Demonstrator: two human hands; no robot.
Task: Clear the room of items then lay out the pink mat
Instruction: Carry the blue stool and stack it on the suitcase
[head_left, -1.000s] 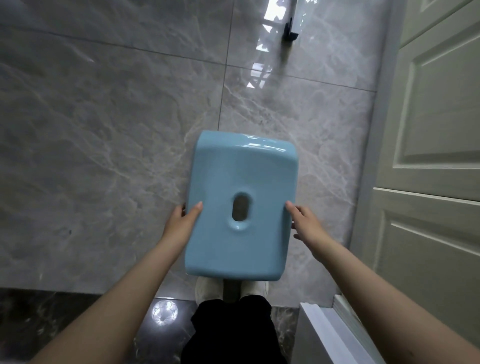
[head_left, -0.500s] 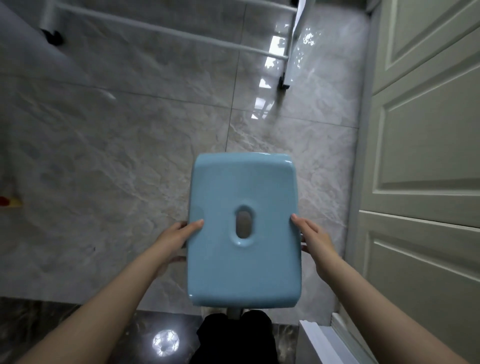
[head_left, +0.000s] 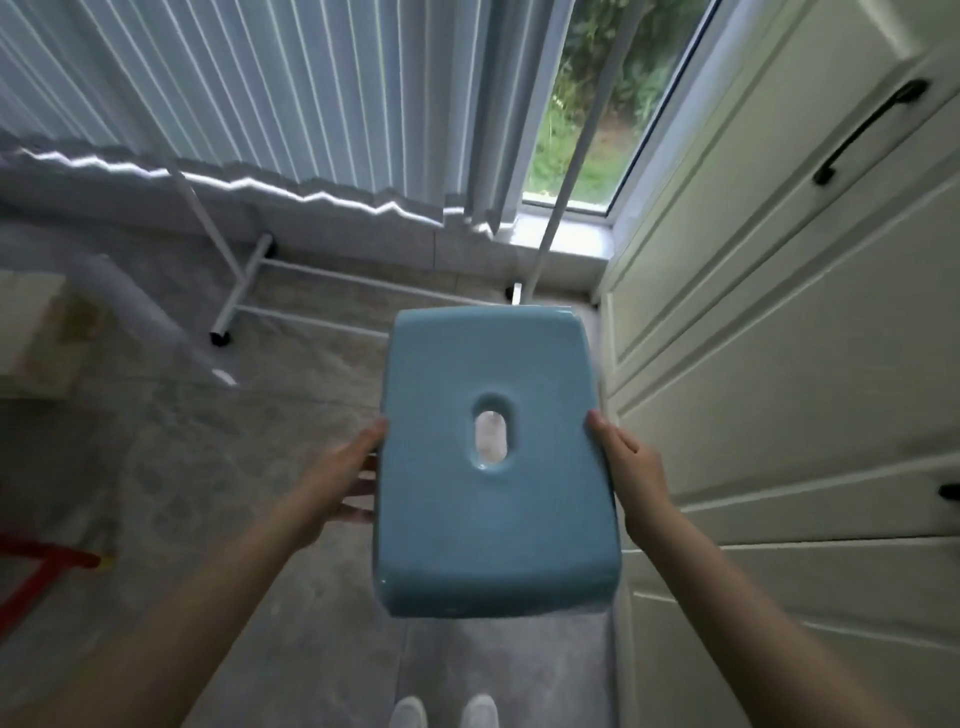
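A light blue plastic stool (head_left: 493, 457) with an oval hole in its seat hangs in the air in front of me, seat facing up. My left hand (head_left: 345, 478) grips its left edge, thumb on top and fingers curled underneath. On the opposite edge my right hand (head_left: 631, 467) grips the same way. The stool is held above the grey tiled floor (head_left: 208, 519). No pink mat shows in this view.
White panelled cupboard doors (head_left: 779, 364) with black handles run along the right. A white wheeled rack (head_left: 244, 291) stands ahead by the vertical blinds (head_left: 260, 93) and window. A white box (head_left: 31, 338) and a red object (head_left: 41, 566) lie at the left. My shoes (head_left: 447, 714) show below.
My view has lifted from the floor to the window and blinds. The stool stays gripped in both hands and has been carried forward along the cupboard doors.
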